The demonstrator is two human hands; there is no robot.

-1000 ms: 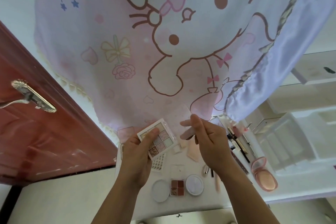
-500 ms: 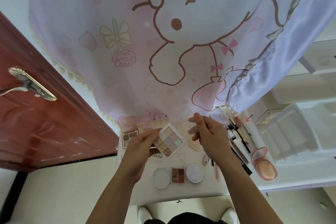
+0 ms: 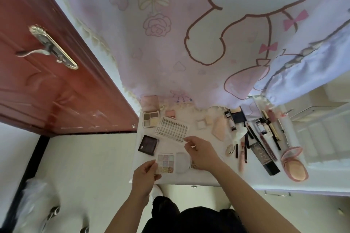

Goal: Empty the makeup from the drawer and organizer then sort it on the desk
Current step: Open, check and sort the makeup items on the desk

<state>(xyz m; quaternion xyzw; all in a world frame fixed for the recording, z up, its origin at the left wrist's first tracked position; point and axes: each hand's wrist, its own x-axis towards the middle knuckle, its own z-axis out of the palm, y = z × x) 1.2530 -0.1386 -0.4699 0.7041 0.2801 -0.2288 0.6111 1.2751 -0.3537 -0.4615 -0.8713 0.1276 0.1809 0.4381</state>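
Left hand [image 3: 145, 174]: thumb and fingers curled round the near-left corner of the pastel palette [image 3: 166, 163]. It's down by the desk's [image 3: 189, 179] front edge, and I can't tell if it's resting there or not.
Right hand [image 3: 201, 154]: fingertips look pinched on the near corner of the sticker sheet [image 3: 173, 131], a bit blurry tbh.
Sticker sheet: runs away and left from that pinch.
White round puff [image 3: 182, 162]: right between the two grips.
Dark compact [image 3: 148, 144]: just beyond the left grip.
Pink compact [image 3: 294, 166]: lid up, well right of the right hand.
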